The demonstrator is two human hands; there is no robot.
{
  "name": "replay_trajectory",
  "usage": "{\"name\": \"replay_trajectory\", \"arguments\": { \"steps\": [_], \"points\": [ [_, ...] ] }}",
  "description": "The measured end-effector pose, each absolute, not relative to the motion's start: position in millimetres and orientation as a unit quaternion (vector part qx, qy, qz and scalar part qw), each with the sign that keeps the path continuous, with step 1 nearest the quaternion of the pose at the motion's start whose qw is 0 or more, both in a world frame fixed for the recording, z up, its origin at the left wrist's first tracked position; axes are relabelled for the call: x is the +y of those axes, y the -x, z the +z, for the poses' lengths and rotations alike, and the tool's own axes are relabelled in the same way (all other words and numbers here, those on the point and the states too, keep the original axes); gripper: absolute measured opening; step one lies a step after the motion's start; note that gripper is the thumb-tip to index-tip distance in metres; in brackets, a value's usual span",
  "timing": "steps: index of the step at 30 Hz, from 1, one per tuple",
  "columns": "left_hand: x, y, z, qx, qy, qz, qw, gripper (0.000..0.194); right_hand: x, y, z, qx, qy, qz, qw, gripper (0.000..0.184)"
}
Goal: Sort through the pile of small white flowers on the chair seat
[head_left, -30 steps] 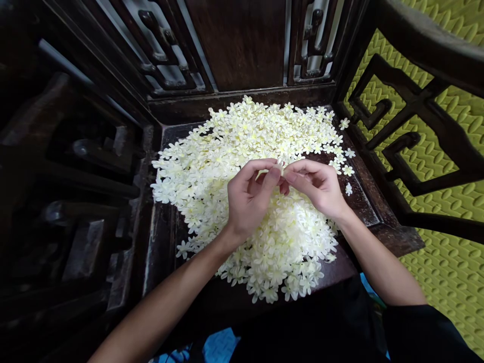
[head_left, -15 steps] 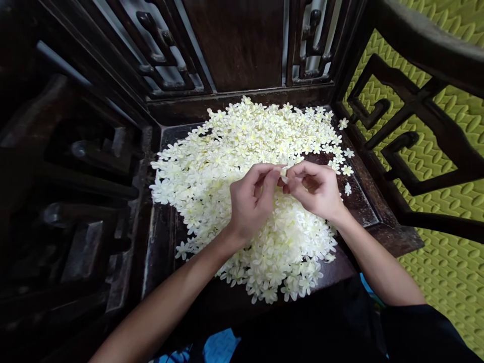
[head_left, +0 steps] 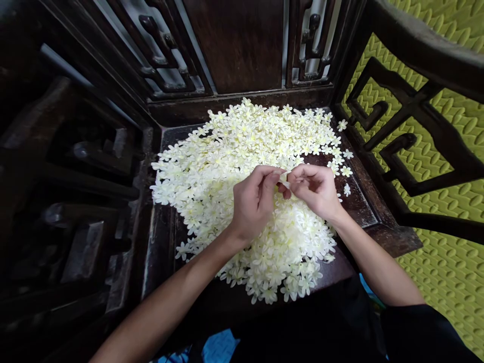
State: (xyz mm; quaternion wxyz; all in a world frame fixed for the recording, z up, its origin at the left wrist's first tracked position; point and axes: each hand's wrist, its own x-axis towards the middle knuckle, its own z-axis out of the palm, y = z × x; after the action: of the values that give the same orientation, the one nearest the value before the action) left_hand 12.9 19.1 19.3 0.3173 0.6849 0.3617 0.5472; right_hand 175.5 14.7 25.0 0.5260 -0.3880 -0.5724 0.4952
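Observation:
A broad heap of small white artificial-looking flowers (head_left: 227,146) with pale yellow centres covers most of the dark wooden seat. Over its middle, my left hand (head_left: 255,199) pinches a small white flower (head_left: 284,179) between thumb and forefinger. Close against it, my right hand (head_left: 315,189) is also closed in a pinch at the same flower, its fingertips nearly touching those of the left. The fingers cover most of the flower, so its exact shape is hidden.
Dark carved wooden chair sides rise at the left (head_left: 91,191) and right (head_left: 408,106), with a panelled chair back (head_left: 242,45) behind the heap. A few loose flowers (head_left: 346,171) lie near the right edge. Beyond is a yellow-green textured mat (head_left: 446,272).
Both hands stay over the heap and shift only slightly. My left fingers turn a little, and the lower fingers show more beneath the pinched flower.

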Motion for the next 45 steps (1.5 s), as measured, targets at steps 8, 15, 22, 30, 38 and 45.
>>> {"name": "replay_trajectory", "arguments": {
  "steps": [8, 15, 22, 30, 38, 45],
  "points": [
    [21, -14, 11, 0.372, -0.655, 0.575, 0.320, 0.009, 15, -174, 24, -0.668, 0.409, 0.334, 0.524, 0.007],
    [25, -13, 13, 0.332, -0.704, 0.596, 0.198, 0.011, 15, -174, 25, -0.707, 0.412, 0.246, 0.519, 0.007],
    [25, -12, 13, 0.315, -0.711, 0.611, 0.148, 0.019, 15, -174, 27, -0.722, 0.399, 0.215, 0.523, 0.008],
    [21, -13, 11, 0.342, -0.692, 0.602, 0.204, 0.009, 13, -179, 32, -0.686, 0.364, 0.400, 0.487, 0.011],
    [16, -13, 23, 0.374, -0.622, 0.588, 0.356, 0.015, 12, -177, 31, -0.656, 0.354, 0.467, 0.475, 0.015],
    [14, -15, 29, 0.404, -0.581, 0.573, 0.414, 0.024, 11, -176, 30, -0.660, 0.356, 0.463, 0.473, 0.012]
  ]
}}
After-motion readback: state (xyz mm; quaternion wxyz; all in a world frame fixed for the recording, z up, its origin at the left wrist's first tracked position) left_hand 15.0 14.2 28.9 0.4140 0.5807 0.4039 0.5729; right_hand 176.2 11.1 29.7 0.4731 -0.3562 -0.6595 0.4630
